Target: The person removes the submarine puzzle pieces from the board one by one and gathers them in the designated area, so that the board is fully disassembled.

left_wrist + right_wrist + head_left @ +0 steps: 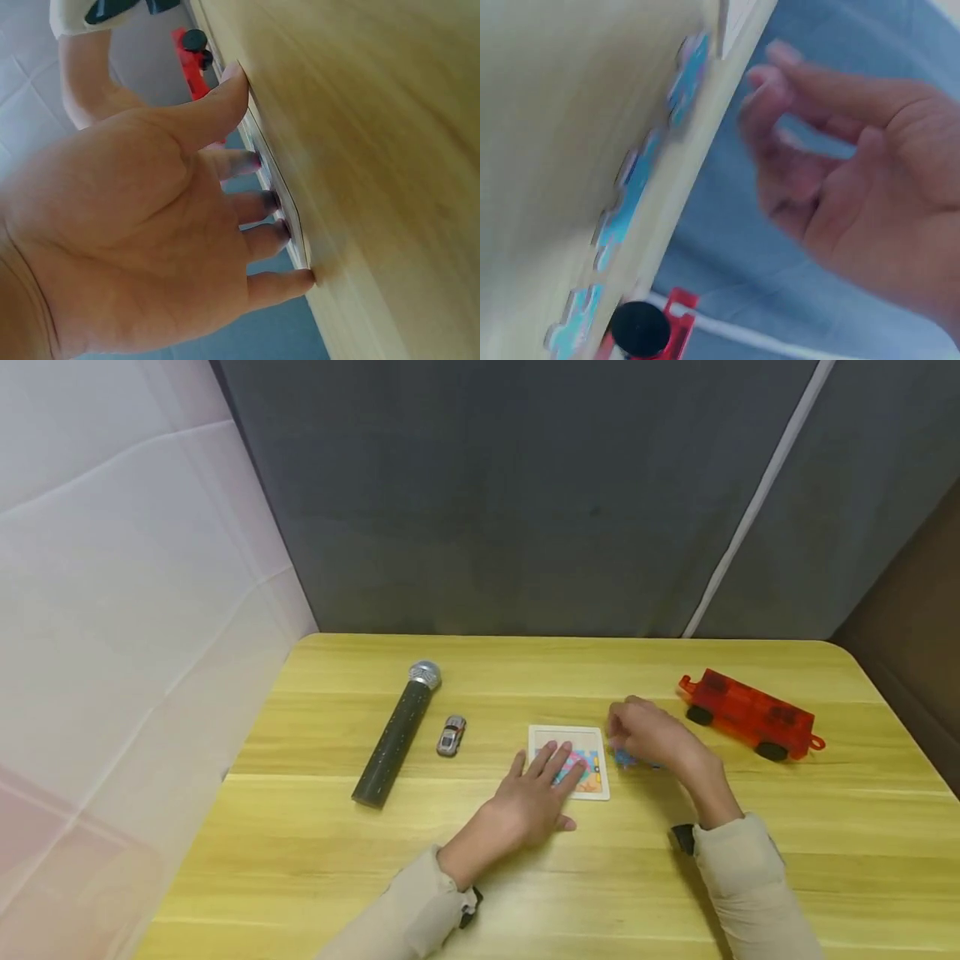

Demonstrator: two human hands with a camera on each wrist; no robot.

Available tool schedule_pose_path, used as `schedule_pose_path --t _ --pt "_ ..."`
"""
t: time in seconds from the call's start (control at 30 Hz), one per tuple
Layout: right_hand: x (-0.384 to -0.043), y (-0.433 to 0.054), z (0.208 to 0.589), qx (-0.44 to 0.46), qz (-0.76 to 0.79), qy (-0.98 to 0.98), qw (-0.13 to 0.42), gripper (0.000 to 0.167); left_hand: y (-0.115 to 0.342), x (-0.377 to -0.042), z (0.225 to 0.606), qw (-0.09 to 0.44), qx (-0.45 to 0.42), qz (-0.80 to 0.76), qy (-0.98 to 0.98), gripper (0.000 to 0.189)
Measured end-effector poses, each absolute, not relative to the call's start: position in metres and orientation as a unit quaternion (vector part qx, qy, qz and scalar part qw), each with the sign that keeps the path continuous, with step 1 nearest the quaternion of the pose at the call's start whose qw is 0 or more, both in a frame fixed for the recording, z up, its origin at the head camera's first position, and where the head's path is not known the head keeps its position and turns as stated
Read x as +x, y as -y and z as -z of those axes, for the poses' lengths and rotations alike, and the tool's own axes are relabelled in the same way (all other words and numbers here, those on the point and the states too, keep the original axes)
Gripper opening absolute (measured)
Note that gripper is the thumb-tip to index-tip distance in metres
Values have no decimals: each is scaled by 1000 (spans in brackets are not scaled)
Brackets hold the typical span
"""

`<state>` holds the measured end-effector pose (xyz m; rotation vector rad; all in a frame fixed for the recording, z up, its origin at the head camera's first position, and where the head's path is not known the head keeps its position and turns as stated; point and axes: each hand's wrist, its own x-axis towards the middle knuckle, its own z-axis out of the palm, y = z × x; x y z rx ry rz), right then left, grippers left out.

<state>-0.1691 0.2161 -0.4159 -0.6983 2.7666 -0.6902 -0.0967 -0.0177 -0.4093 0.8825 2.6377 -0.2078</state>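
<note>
A small square puzzle board [567, 732] with a white border and a colourful picture lies on the table. My left hand [528, 802] rests on it with spread, nearly straight fingers, the tips on the board's face. In the left wrist view, the board's thin edge [283, 180] shows along those fingertips. My right hand [652, 731] hovers just right of the board, close over blue puzzle pieces [624, 758]. In the right wrist view its fingers [787, 161] are curled in, blurred, with nothing visible between them. Blue jigsaw pieces [630, 199] lie in a row below it.
On the left of the yellow wood-grain table [300, 860] lie a black microphone [397, 739] with a silver head and a small silver toy car [452, 736]. A translucent red toy wagon [750, 714] with black wheels stands at the right. A dark grey partition [487, 510] rises behind.
</note>
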Motion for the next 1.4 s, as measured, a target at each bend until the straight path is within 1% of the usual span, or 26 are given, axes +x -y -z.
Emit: schedule_pose_path --t 0.03,0.1,0.13,0.17,0.2,0.3,0.57,0.87,1.07,1.27,1.4 --pt "-165 -213 417 -254 236 -934 91 10 18 -97 409 178 310 72 -931 85" --pt "-157 -204 419 -273 237 -929 82 18 19 -96 410 182 308 70 -931 87" --pt "-153 -200 419 -271 236 -929 85 22 19 -96 410 184 307 70 -931 87" --pt "-144 -190 408 -253 222 -937 93 23 18 -96 410 185 305 70 -932 88" --pt "-141 -186 408 -246 214 -940 95 25 18 -96 410 183 305 70 -932 87" --pt "-135 -178 408 -225 196 -950 96 24 17 -94 410 177 302 83 -933 85" --pt "-137 -177 412 -203 210 -951 102 25 9 -81 410 140 283 165 -935 80" --pt "-138 -174 413 -225 204 -949 90 27 8 -77 407 154 269 178 -934 79" --pt "-142 -182 411 -247 237 -936 83 24 8 -75 409 149 271 185 -933 79" --pt "-150 -193 410 -261 305 -909 110 23 8 -75 409 141 271 189 -933 79" --pt "-152 -204 403 -254 354 -887 152 20 8 -75 408 137 272 191 -933 79"
